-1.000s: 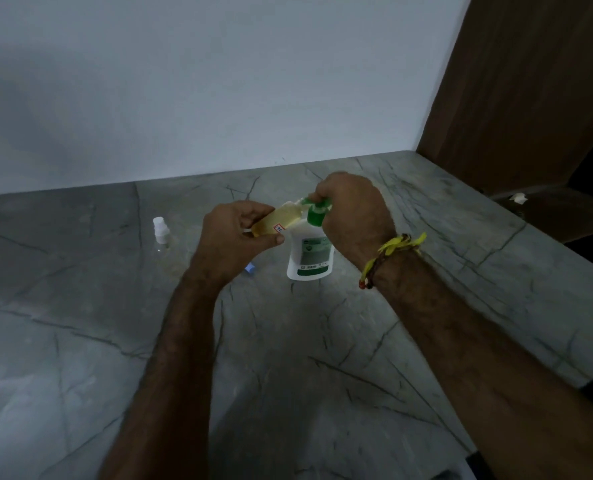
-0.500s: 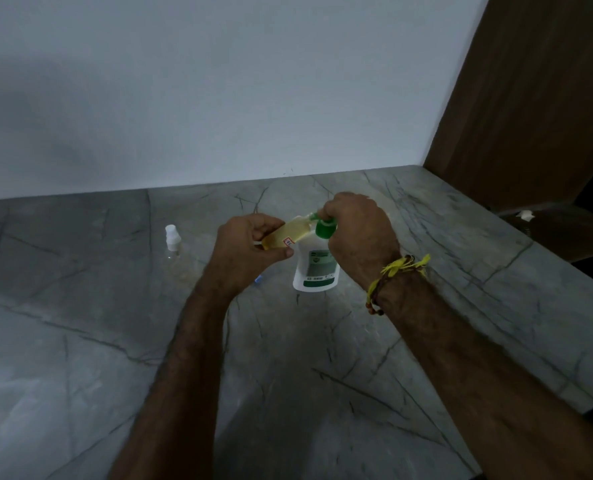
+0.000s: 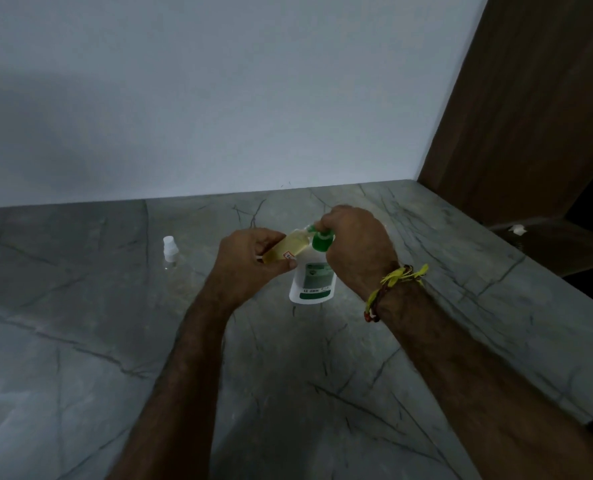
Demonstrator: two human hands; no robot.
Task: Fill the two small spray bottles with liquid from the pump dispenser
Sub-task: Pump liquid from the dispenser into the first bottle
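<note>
A white pump dispenser (image 3: 314, 280) with a green label and green pump head stands on the grey marble counter (image 3: 80, 341). My right hand (image 3: 355, 245) is curled over the pump head from above. My left hand (image 3: 250, 261) grips a small bottle (image 3: 286, 250) holding yellowish liquid, tilted with its mouth at the green nozzle. A second small clear spray bottle (image 3: 170, 251) with a white cap stands upright on the counter, to the left of both hands and apart from them.
A white wall rises behind the counter. A brown wooden panel (image 3: 530, 98) stands at the right, with a dark shelf below it bearing a small white object (image 3: 517, 229). The counter's right edge runs diagonally past my right forearm.
Both hands, the tilted bottle and the dispenser keep the same pose. The camera has shifted slightly, so everything sits a little lower and further right in the picture.
</note>
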